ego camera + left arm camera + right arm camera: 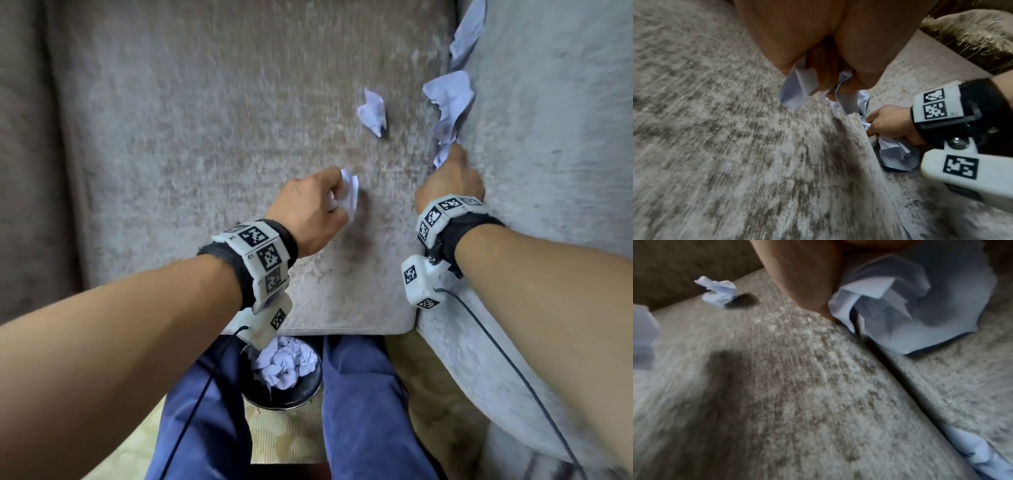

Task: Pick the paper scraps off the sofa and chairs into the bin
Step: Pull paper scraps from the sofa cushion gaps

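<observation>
My left hand [337, 192] grips a crumpled white paper scrap [350, 192] just above the grey sofa seat cushion [205, 154]; in the left wrist view its fingers [824, 78] curl round that scrap [795, 87]. My right hand [452, 154] is at the seam between two cushions and pinches the lower end of a large crumpled scrap [448, 102], seen close up as the scrap [900, 305] beside my thumb [803, 280]. A small loose scrap [372, 111] lies on the cushion between the hands. The black bin [308, 394], holding several scraps, stands on the floor between my legs.
Another scrap [469, 31] is wedged farther up the seam, and one more [972, 451] sits in the seam nearer me. The right cushion [548, 137] rises beside the seam. The sofa's brown arm [27, 154] is at the left.
</observation>
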The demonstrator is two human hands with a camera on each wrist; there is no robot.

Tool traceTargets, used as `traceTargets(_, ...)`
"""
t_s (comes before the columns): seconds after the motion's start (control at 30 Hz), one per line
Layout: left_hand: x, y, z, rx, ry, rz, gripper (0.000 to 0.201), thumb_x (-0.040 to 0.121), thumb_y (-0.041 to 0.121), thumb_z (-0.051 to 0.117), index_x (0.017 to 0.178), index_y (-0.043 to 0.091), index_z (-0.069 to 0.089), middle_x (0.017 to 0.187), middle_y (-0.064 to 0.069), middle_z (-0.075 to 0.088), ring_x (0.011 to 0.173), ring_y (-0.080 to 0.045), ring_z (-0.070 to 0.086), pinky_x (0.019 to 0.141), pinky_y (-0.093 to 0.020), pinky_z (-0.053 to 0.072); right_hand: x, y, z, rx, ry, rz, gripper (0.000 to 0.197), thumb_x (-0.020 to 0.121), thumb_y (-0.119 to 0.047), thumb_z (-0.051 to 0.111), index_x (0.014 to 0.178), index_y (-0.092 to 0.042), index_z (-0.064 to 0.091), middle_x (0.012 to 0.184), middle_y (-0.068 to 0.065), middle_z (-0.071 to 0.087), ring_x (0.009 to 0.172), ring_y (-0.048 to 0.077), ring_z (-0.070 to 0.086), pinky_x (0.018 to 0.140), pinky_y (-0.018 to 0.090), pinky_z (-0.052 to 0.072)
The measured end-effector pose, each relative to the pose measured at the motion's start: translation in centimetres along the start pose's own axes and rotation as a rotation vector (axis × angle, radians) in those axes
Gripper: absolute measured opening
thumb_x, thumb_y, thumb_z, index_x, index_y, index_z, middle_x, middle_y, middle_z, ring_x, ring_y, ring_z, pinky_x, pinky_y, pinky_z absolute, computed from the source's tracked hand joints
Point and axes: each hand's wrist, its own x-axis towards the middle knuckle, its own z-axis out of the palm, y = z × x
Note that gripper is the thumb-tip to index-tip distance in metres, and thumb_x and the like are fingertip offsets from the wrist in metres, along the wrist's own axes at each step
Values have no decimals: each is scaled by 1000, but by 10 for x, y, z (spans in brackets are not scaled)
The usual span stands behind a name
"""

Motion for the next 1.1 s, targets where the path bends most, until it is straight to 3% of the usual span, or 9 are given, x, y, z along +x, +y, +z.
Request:
traceTargets(0.13, 0, -4, -2, -64, -6, -5, 9, 88, 15, 51, 92, 20, 45, 62, 9, 48, 57, -8, 46, 48, -25, 30, 6, -4, -1, -49, -35, 69, 54, 95, -17, 49, 145, -20, 27, 125, 30, 52, 112, 46, 55, 88, 47, 46)
traceTargets(0.23, 1, -3, -1, -61, -15, -24, 23, 86, 10, 50, 106, 20, 50, 61, 7, 48, 55, -12, 47, 48, -25, 30, 20, -7, -1, -45, -112, 108, 53, 93, -19, 51, 142, -19, 31, 131, 25, 50, 114, 43, 55, 91, 46, 46)
traceTargets(0.4, 5, 1, -1, -54, -21, -29, 27, 87, 11, 51, 111, 22, 52, 62, 8, 48, 54, -11, 47, 48, -24, 31, 30, -8, -5, -64, -142, 103, 27, 96, -16, 49, 119, -1, 56, 126, 22, 57, 116, 37, 56, 87, 38, 47)
traceTargets(0.53, 9, 3, -3, -63, -21, -50, 27, 87, 11, 50, 112, 23, 51, 62, 10, 47, 52, -9, 46, 46, -22, 32, 23, -7, -1, -41, -92, 96, 21, 93, -13, 51, 103, 0, 64, 116, 22, 63, 105, 36, 62, 73, 33, 45)
traceTargets(0.7, 12, 8, -3, -53, -11, -79, 30, 87, 10, 49, 113, 24, 52, 61, 10, 46, 51, -10, 46, 46, -22, 32, 12, -10, -4, 10, -133, 56, 27, 96, -17, 44, 100, 1, 64, 116, 21, 63, 105, 34, 60, 75, 36, 41)
traceTargets(0.8, 15, 16, -6, -55, 13, -69, 35, 87, 12, 48, 118, 28, 51, 62, 10, 50, 52, -9, 49, 46, -22, 34, 2, -11, -13, 72, -94, 42, 34, 97, -19, 40, 72, -2, 54, 104, 22, 67, 84, 31, 60, 65, 33, 38)
traceTargets(0.93, 21, 33, -10, -15, -20, -50, 51, 88, 12, 46, 135, 31, 49, 61, 10, 52, 52, -10, 52, 49, -20, 36, -7, 1, -17, 108, -175, -73, 32, 100, -15, 35, 113, -4, 63, 119, 20, 62, 110, 36, 58, 86, 38, 44)
traceTargets(1.0, 25, 41, -12, 21, -36, -72, 52, 86, 11, 48, 134, 32, 52, 62, 6, 57, 53, -11, 55, 47, -17, 36, -14, 4, -20, 120, -201, -74, 33, 100, -15, 35, 113, -4, 63, 118, 20, 62, 110, 36, 58, 81, 38, 43)
traceTargets(1.1, 32, 47, -13, 32, -22, -112, 41, 86, 14, 47, 120, 33, 61, 70, 5, 62, 58, -11, 60, 46, -14, 38, -25, 4, -25, 124, -177, -46, 26, 96, -15, 42, 95, -1, 64, 106, 22, 65, 95, 36, 63, 62, 32, 34)
